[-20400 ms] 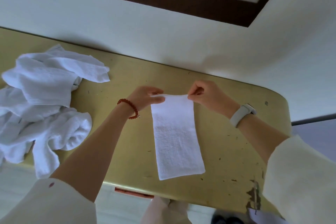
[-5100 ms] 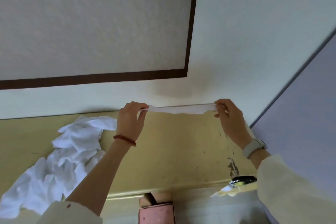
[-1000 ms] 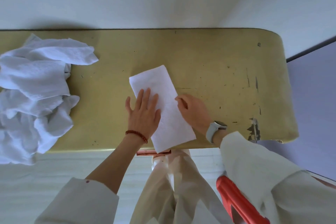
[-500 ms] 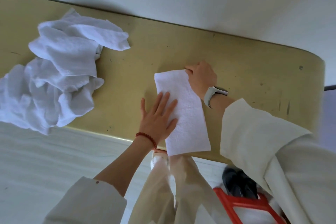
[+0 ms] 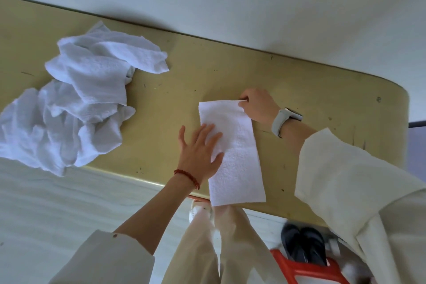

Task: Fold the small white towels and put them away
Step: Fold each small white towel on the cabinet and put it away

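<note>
A small white towel (image 5: 237, 159), folded into a long narrow strip, lies flat on the yellow table (image 5: 299, 90), its near end hanging slightly over the front edge. My left hand (image 5: 200, 153) lies flat with straight, spread fingers pressing on the strip's left side. My right hand (image 5: 259, 105) pinches the strip's far right corner between thumb and fingers. A loose pile of unfolded white towels (image 5: 76, 104) lies on the left part of the table.
The table's back edge meets a white wall. Below the front edge are a pale floor, my legs and a red stool (image 5: 306, 267) with dark shoes beside it. Bare tabletop stretches to the right of the strip.
My right hand stays at the strip's far right corner and now pinches it. My left hand keeps pressing the strip. The view has shifted slightly.
</note>
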`<state>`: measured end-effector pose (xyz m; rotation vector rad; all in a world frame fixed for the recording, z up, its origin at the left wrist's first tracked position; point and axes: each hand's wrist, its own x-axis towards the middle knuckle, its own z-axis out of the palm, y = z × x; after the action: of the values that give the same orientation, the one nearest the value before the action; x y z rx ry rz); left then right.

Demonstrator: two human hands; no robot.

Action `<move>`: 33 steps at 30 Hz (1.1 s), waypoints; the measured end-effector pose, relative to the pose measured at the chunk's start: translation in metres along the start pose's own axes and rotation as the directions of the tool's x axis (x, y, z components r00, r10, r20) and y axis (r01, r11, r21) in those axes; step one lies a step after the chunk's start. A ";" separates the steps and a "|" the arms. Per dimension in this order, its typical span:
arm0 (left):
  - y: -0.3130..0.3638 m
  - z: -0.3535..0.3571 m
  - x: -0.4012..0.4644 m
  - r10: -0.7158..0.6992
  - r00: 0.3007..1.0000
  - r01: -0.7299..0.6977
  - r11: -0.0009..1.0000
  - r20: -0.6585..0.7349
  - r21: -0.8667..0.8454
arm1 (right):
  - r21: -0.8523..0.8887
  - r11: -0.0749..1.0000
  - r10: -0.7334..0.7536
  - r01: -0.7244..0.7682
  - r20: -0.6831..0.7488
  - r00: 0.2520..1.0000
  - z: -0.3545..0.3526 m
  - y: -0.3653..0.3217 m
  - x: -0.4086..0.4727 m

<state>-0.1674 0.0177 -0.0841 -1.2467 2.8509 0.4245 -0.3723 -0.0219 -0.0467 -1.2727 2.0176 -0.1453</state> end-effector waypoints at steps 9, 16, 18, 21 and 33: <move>-0.022 -0.064 0.098 -0.159 0.898 0.348 0.829 0.411 -0.439 | 0.128 0.976 -0.192 0.177 0.113 0.975 -0.043 -0.005 -0.036; -0.022 -0.100 0.123 -0.003 0.857 0.310 0.802 0.515 -0.511 | 0.093 0.980 -0.186 0.178 0.088 0.979 -0.063 0.009 -0.040; -0.019 -0.100 0.126 0.002 0.863 0.257 0.859 0.505 -0.443 | 0.100 0.980 -0.180 0.173 0.067 0.981 -0.067 0.011 -0.040; -0.013 -0.095 0.130 0.016 0.887 0.197 0.891 0.461 -0.410 | 0.110 0.979 -0.180 0.174 0.043 0.983 -0.070 0.013 -0.038; 0.002 -0.097 0.140 -0.044 0.985 0.116 0.882 0.165 -0.457 | 0.172 0.978 -0.101 0.115 -0.086 0.991 -0.080 0.030 -0.035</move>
<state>-0.2547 -0.1057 -0.0050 -1.3103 2.6401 1.2029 -0.4370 -0.0001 0.0155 -1.2801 1.9518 -0.4216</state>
